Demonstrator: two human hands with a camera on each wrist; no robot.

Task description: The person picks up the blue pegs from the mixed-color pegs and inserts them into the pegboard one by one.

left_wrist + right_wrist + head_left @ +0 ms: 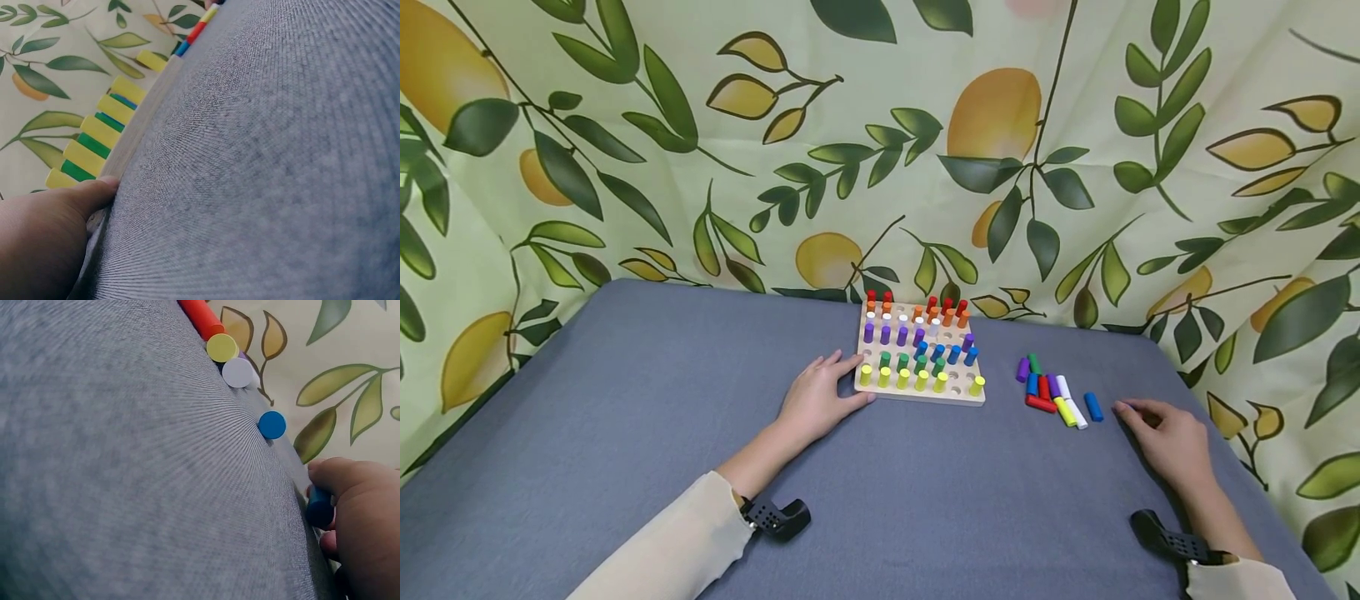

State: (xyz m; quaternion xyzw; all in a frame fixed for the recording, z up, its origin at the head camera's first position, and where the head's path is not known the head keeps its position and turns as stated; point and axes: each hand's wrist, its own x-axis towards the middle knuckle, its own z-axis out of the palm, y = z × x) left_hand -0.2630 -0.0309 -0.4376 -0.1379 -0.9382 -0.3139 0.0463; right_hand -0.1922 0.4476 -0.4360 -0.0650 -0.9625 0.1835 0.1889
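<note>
My pale wooden pegboard [919,397] lies flat on the bench [887,500], its left edge touching my left hand [820,396]; upright pegs [903,380] fill it in colour rows, red at the back, then orange, white, purple, blue, green, and yellow in front, with some round holes [955,390] showing. My right hand [1176,442] pinches a blue peg [320,509]. Right of the board, loose pegs [1053,386] in mixed colours lie bunched together, a second blue peg [1093,407] just beside them.

Surface [662,400] is covered in grey-blue cloth [940,508]; backed and flanked by pale fabric [865,79], printed with orange fruit [995,112] and green leaves [670,93].
</note>
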